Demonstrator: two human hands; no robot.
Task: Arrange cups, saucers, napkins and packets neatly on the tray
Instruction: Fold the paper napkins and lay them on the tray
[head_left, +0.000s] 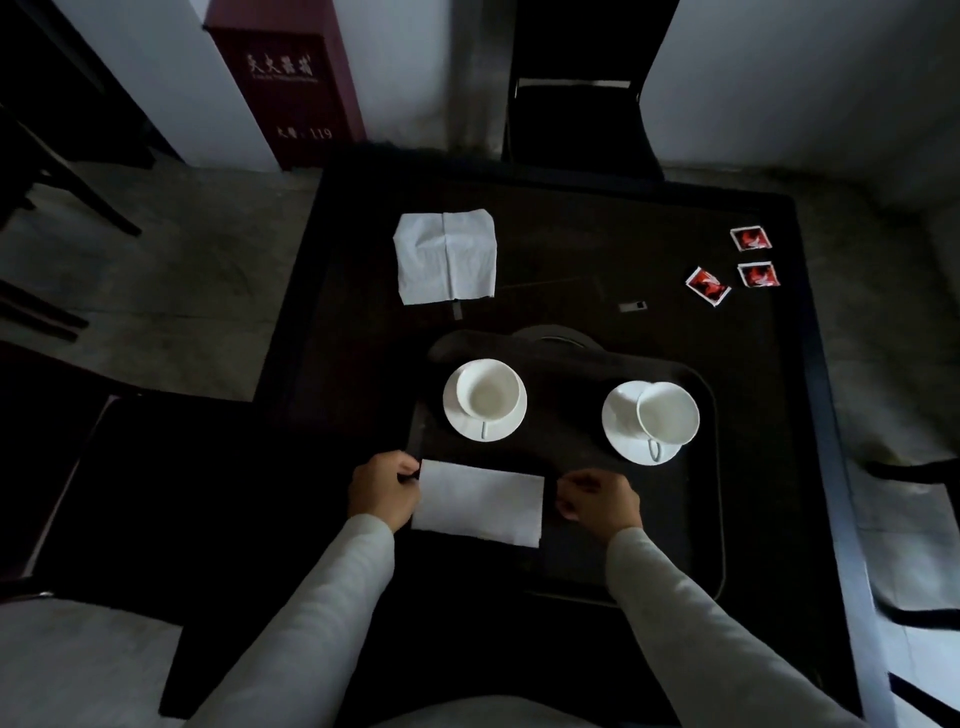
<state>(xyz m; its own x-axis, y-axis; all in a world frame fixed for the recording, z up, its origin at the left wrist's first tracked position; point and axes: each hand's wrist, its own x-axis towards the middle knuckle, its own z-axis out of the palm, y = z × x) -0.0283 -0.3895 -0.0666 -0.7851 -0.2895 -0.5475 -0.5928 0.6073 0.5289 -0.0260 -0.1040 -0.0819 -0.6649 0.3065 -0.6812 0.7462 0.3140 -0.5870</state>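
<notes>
Two pale sleeves reach in from the near edge to a folded napkin (480, 503) lying on the near part of the tray (696, 545). The left hand (384, 493) pinches the napkin's left edge between curled fingers; the right hand (600, 501) sits just beside its right edge, fingers curled together, contact unclear. The paper looks light, limp and easily creased, so it is probably best held at the corners and slid flat. At the far side of the tray stand two cups on saucers (485, 400) (649, 421), likely fragile. Beyond the tray, on the bench (571, 234), lie another napkin (445, 257) and three red packets (732, 265).
</notes>
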